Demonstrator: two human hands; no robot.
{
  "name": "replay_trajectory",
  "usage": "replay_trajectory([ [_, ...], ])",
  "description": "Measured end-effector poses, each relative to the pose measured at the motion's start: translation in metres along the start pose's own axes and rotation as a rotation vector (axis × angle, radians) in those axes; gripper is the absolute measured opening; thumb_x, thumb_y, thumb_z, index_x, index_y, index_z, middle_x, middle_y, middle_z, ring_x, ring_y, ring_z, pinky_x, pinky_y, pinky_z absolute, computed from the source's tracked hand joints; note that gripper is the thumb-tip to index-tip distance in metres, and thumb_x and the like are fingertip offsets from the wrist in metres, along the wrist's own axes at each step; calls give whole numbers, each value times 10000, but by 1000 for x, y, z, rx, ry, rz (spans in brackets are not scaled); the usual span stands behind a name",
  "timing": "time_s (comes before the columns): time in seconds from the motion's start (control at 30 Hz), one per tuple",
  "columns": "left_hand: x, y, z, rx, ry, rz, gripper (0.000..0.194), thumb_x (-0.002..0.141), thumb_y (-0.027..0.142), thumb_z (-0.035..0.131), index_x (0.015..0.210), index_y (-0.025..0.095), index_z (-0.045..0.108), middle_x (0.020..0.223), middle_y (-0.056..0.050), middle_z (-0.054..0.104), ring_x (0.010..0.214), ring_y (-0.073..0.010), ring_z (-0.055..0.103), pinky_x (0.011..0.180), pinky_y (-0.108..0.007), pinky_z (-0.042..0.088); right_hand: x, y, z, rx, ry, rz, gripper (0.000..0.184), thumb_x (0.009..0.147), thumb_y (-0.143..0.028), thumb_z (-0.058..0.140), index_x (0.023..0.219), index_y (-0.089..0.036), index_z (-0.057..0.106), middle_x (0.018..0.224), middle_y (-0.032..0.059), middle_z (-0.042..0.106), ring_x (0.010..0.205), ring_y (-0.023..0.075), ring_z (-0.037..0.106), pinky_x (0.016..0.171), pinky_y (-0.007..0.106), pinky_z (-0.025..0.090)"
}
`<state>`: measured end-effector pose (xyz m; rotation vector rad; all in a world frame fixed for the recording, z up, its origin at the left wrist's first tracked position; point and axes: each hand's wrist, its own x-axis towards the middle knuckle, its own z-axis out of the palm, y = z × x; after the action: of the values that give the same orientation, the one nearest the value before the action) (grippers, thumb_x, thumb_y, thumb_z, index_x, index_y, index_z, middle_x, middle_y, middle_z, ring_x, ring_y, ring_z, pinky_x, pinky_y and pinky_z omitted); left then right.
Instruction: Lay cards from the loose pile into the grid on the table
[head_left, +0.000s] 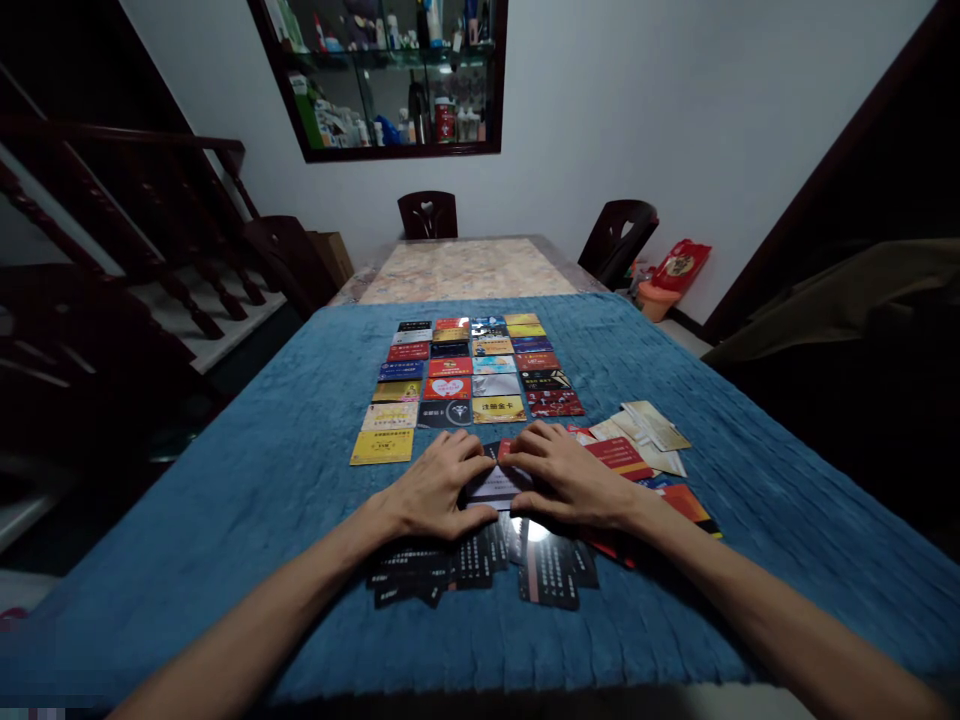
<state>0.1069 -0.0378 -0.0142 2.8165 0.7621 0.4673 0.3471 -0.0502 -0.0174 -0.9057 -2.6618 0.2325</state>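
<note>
A pale lilac-grey card with small print lies between my two hands, at the front middle of the blue cloth. My left hand grips it from the left, thumb at its lower edge and curled fingers at its upper side. From the right, my right hand holds it the same way, thumb and fingers bent around it. Part of a red card shows beyond it, between my fingers. Closer to me, black cards with white print lie fanned out and overlapping. Rows of colourful cards are laid out beyond my hands.
A loose pile of red, orange and cream cards lies by my right forearm. The blue cloth covers the near table; a patterned tabletop continues behind it. Dark chairs stand around the far end, with a stair railing at left.
</note>
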Motion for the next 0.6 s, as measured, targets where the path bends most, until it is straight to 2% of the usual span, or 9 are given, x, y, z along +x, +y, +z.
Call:
replay_trajectory([
  [0.1, 0, -1, 1, 10, 16, 24, 351, 839, 410, 625, 1077, 152, 643, 993, -99, 611, 898, -234, 538, 814, -399, 429, -1, -1, -4, 10, -25, -2, 529, 879, -599, 579, 1199, -181, 639, 1069, 120, 610, 971, 255, 475, 845, 421, 389],
  [0.2, 0, -3, 1, 0, 52, 53, 270, 855, 384, 609, 991, 159, 671, 938, -85, 637, 845, -214, 557, 801, -390, 429, -2, -2, -7, 18, -36, 1, 506, 856, -570, 624, 1181, -182, 651, 1057, 117, 611, 974, 263, 478, 836, 424, 389],
  [0.33, 0, -5, 1, -47, 108, 35, 201, 873, 325, 594, 933, 161, 693, 868, -69, 666, 800, -192, 580, 791, -371, 438, -2, 2, -5, 39, -4, 2, 305, 882, -342, 618, 1144, -191, 655, 1031, 104, 629, 960, 248, 491, 841, 415, 395],
  [0.43, 0, -6, 0, -101, 135, 3, 219, 926, 314, 545, 905, 164, 703, 832, -65, 680, 782, -178, 591, 764, -345, 447, -1, 7, -1, 59, 43, 22, 225, 874, -171, 571, 1079, -196, 659, 988, 89, 652, 937, 232, 506, 814, 384, 400],
  [0.6, 1, -7, -1, -133, 177, -50, 336, 1002, 277, 423, 840, 164, 696, 782, -50, 690, 745, -158, 587, 739, -316, 446, 0, 13, 3, 76, 92, 77, 144, 918, -142, 525, 963, -182, 656, 902, 80, 671, 877, 215, 530, 771, 354, 400],
])
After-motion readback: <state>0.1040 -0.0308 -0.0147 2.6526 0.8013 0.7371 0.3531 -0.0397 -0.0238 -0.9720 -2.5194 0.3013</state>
